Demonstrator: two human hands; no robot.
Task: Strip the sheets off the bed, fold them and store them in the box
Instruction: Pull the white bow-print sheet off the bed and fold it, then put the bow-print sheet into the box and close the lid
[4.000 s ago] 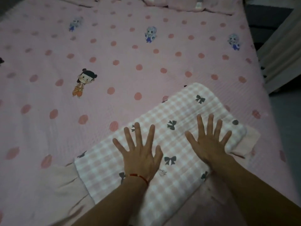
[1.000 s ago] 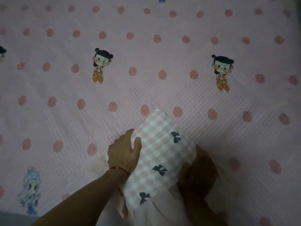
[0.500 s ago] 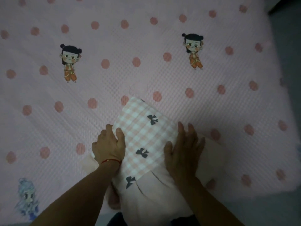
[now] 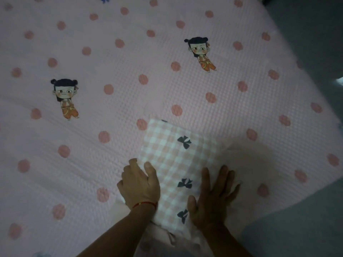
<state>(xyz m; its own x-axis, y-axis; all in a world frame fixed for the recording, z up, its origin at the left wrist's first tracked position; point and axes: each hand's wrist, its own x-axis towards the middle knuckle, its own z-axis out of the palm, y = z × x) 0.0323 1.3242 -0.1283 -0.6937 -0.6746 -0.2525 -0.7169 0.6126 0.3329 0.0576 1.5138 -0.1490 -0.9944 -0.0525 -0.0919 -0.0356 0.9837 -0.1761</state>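
A folded sheet (image 4: 178,160) in pink-and-white check with dark bows lies near the bed's near edge, with a plain pale-pink layer showing at its right and underneath. My left hand (image 4: 139,184) holds its left edge, thumb on top and fingers curled round the side. My right hand (image 4: 213,197) lies flat on its right part with straight spread fingers. The bed (image 4: 130,89) beneath is covered in pink waffle fabric with red dots and cartoon figures. No box is in view.
The bed's right edge and near right corner drop to a dark grey floor (image 4: 306,229). A small bright patch (image 4: 339,80) shows at the far right edge.
Since four seconds ago the long checked sheet has been folded into a shorter, thicker bundle. In the last half second my right hand slid slightly right and flattened; the left kept its hold.
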